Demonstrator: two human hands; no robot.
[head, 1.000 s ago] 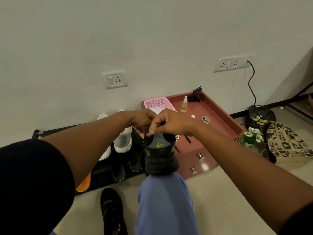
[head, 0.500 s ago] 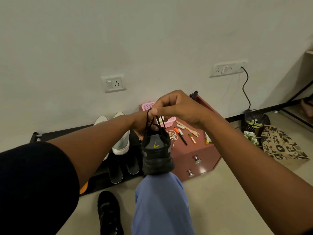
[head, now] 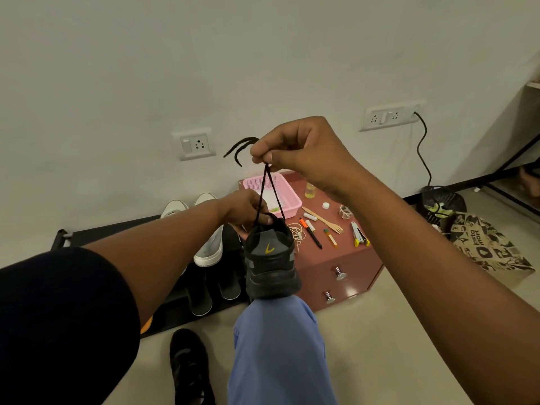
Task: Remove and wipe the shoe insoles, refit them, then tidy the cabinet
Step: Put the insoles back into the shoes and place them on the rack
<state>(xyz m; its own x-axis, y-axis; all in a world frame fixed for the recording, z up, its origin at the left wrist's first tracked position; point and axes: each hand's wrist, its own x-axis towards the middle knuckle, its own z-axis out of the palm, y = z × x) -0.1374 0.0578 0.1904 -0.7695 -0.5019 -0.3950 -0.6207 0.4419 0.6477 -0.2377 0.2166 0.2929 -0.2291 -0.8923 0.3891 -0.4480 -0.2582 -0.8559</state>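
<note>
From my headset feed I see both forearms bare from elbow to wrist. The left arm point(head: 163, 258) wears a dark navy, nearly black short sleeve point(head: 64, 325) that ends above the elbow. The right arm point(head: 423, 258) shows no sleeve at all in view. The raised knee point(head: 277, 346) is covered in plain, smooth light blue trousers, without markings
</note>
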